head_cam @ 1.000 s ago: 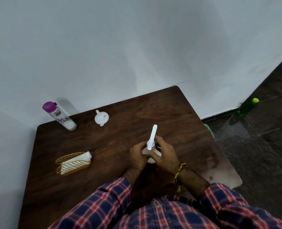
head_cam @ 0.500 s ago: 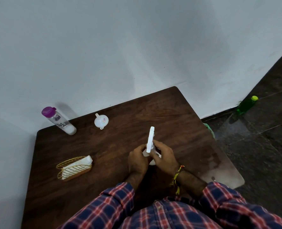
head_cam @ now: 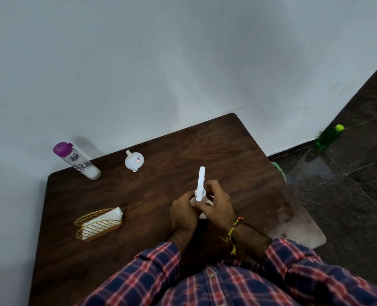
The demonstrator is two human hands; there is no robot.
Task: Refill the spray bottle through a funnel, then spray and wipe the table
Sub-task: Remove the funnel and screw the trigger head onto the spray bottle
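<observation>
White plastic spray bottle (head_cam: 199, 191), probably light and slippery: left hand (head_cam: 183, 214) grips its body, right hand (head_cam: 217, 205) its collar.

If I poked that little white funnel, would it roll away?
Probably it would. The funnel lies on its side on the smooth table, and its round bowl would likely roll in a curve. It looks like thin plastic, so likely light and easy to push.

The white spray head (head_cam: 200, 183) has been turned at the bottle neck between both hands (head_cam: 201, 208), its nozzle swung slightly leftward.
</observation>
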